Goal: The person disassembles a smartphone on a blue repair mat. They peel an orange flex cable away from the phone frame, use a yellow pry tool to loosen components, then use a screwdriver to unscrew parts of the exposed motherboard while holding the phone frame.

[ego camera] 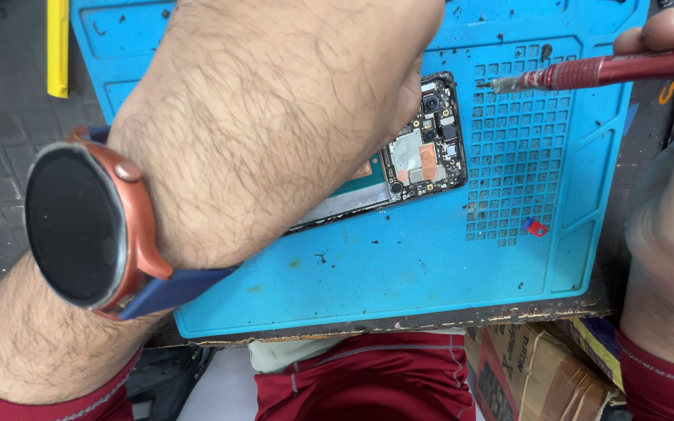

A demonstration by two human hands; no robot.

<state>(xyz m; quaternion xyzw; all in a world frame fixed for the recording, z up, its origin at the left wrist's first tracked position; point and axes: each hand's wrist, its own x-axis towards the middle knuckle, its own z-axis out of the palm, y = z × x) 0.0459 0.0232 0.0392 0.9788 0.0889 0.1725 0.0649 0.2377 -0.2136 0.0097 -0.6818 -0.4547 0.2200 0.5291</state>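
Red screwdriver (pixel 610 70) over grid tray (pixel 516 156) holding red-blue bit (pixel 534 227).

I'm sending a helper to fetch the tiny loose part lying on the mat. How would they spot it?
Start at the blue repair mat and find its grid of small square pockets, right of the opened phone. At the grid's lower right corner lies a small red and blue piece, the only coloured bit there.

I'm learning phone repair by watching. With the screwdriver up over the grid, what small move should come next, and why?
Probably bring the screwdriver tip left and down to the opened phone: the left hand rests on the phone, while the right hand holds the tip off it, above the blue mat.
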